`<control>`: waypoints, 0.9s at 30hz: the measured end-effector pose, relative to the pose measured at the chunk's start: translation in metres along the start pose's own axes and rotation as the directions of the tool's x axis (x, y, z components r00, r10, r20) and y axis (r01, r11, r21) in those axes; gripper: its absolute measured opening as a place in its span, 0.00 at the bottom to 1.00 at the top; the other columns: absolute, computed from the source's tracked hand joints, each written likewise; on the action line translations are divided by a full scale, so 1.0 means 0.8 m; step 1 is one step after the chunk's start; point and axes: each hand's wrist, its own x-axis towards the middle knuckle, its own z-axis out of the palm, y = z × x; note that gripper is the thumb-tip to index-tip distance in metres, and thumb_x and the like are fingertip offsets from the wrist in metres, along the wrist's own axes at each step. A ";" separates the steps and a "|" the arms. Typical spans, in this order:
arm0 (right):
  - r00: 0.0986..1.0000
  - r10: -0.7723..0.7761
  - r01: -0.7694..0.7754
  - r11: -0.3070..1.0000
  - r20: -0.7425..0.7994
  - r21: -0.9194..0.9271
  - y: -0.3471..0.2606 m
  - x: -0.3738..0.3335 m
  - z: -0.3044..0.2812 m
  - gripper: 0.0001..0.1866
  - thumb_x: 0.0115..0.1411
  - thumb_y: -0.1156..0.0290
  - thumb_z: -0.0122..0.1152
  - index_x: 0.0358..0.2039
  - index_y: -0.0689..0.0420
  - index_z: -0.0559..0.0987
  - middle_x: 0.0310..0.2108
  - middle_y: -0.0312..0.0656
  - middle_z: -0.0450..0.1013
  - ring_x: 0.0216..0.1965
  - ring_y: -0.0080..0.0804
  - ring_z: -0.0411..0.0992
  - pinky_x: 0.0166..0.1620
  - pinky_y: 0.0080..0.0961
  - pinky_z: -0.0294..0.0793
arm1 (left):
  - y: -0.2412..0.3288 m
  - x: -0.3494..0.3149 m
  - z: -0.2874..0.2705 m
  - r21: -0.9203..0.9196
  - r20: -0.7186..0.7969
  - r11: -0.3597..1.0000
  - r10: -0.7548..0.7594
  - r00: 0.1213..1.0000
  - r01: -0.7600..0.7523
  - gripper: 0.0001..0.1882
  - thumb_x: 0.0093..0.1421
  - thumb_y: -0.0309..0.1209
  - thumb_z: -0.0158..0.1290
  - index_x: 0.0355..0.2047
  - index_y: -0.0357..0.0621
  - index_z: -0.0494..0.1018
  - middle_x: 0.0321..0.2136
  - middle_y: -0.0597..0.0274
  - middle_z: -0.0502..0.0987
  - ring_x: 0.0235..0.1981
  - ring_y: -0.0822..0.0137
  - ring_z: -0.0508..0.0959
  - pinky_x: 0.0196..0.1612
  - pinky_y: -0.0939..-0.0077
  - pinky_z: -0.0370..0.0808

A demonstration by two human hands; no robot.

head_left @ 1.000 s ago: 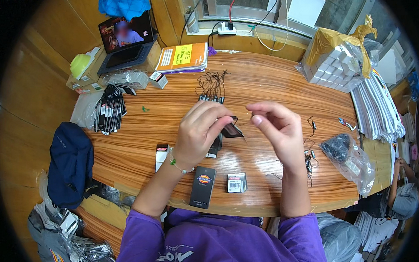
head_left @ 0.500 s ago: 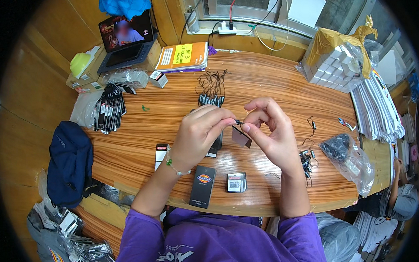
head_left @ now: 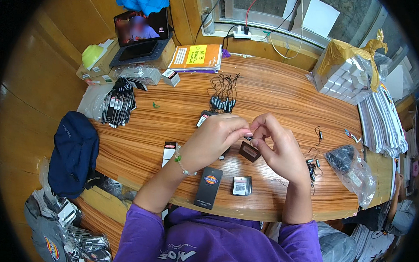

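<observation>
My left hand [head_left: 219, 137] and my right hand [head_left: 280, 151] meet over the middle of the table. Their fingertips pinch a thin black tag string [head_left: 251, 139] with a small dark fastener, mostly hidden by the fingers. Beneath the right fingertips hangs a dark brown hang tag [head_left: 248, 153] with a lighter rectangle on its face. Near me lie a tall black hang tag [head_left: 208, 188] and a small stack of white-labelled tags [head_left: 242, 185]. Another black-and-white tag [head_left: 169, 153] shows beside my left wrist, and more tags are partly covered by that hand.
Beyond my hands lies a bunch of black tag strings [head_left: 223, 100]; a smaller heap [head_left: 313, 166] is at right. Piled tags [head_left: 118, 106] and a navy pouch [head_left: 75, 154] are left. A plastic bag [head_left: 351, 172] and wrapped white boxes [head_left: 344, 78] stand right.
The brown tag has turned to show its flat face and hangs slightly lower. Both hands stay close together, still pinching the string. The whole view has shifted a little.
</observation>
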 end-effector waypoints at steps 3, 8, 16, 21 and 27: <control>0.998 0.027 -0.012 0.972 -0.060 0.236 0.011 0.000 0.002 0.11 0.51 0.84 0.54 0.35 0.61 0.68 0.19 0.40 0.68 0.24 0.29 0.70 0.30 0.25 0.67 | 0.006 0.000 0.000 -0.183 -0.023 0.971 -0.157 0.987 0.151 0.06 0.56 0.26 0.51 0.28 0.35 0.74 0.21 0.59 0.74 0.23 0.70 0.73 0.29 0.78 0.69; 0.995 -0.023 0.043 0.977 -0.096 0.211 0.019 -0.001 0.001 0.11 0.51 0.83 0.57 0.34 0.62 0.67 0.22 0.38 0.69 0.27 0.23 0.70 0.32 0.21 0.69 | 0.012 -0.002 0.002 -0.214 -0.030 0.963 -0.174 0.984 0.163 0.05 0.56 0.25 0.51 0.28 0.35 0.74 0.21 0.62 0.74 0.22 0.75 0.71 0.27 0.82 0.69; 0.993 0.076 -0.118 0.792 0.095 0.599 0.020 0.002 -0.012 0.11 0.49 0.82 0.62 0.30 0.61 0.68 0.26 0.36 0.70 0.30 0.19 0.70 0.35 0.14 0.70 | 0.019 -0.007 -0.001 -0.398 0.044 0.883 -0.251 0.967 0.248 0.06 0.57 0.25 0.50 0.29 0.35 0.75 0.20 0.62 0.74 0.22 0.77 0.72 0.27 0.83 0.69; 0.985 0.053 -0.153 0.723 0.167 0.673 0.021 0.000 -0.012 0.11 0.48 0.81 0.64 0.29 0.62 0.70 0.26 0.35 0.70 0.30 0.18 0.70 0.34 0.15 0.70 | 0.033 -0.009 -0.007 -0.518 0.123 0.802 -0.274 0.954 0.297 0.05 0.57 0.22 0.50 0.28 0.35 0.75 0.23 0.66 0.75 0.24 0.80 0.71 0.28 0.86 0.69; 0.969 -0.147 0.059 0.917 0.197 0.396 0.031 0.012 0.000 0.09 0.57 0.69 0.58 0.29 0.62 0.73 0.26 0.35 0.72 0.28 0.19 0.70 0.32 0.16 0.70 | 0.026 -0.002 -0.015 -0.115 -0.075 0.992 -0.069 0.995 0.060 0.04 0.55 0.25 0.52 0.27 0.36 0.74 0.23 0.61 0.74 0.28 0.71 0.73 0.32 0.79 0.70</control>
